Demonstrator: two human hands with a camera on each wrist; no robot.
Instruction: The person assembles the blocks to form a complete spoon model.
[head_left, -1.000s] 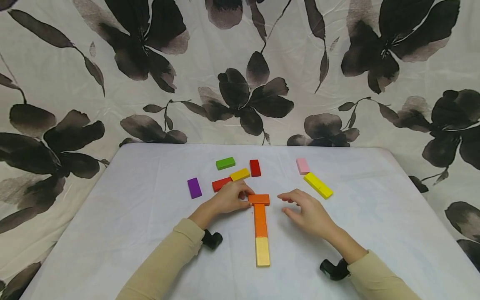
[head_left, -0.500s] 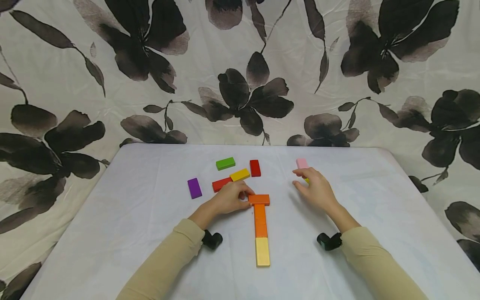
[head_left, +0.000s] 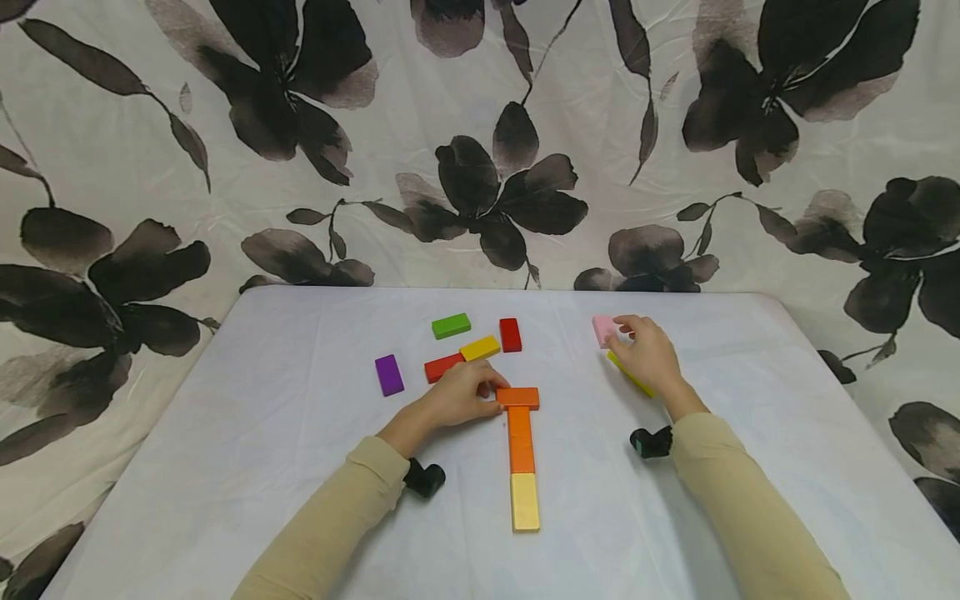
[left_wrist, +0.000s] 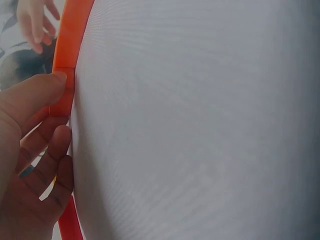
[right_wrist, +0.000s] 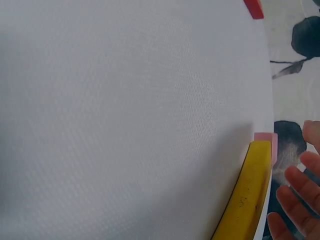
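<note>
My left hand (head_left: 456, 395) pinches the left end of a crosswise orange block (head_left: 523, 398), its thumb on the near side in the left wrist view. Below that block, a second orange block (head_left: 521, 442) and a pale yellow block (head_left: 525, 503) run end to end toward me, forming a T. Over on the right, my right hand (head_left: 651, 354) hovers with thumb and fingers spread beside a pink block (head_left: 602, 330). A long yellow block (right_wrist: 245, 195) touches or nearly meets the pink one and lies partly hidden beneath this hand in the head view.
Left of centre lie a purple block (head_left: 389, 376), a green block (head_left: 451, 326), a red block (head_left: 442, 368) against a smaller yellow block (head_left: 480, 347), and another red block (head_left: 510, 335). A floral cloth (head_left: 480, 100) hangs behind the white table (head_left: 300, 350).
My right hand has moved away from the T toward the back right, passing over the long yellow block to the pink one. The left hand keeps its pinch in place.
</note>
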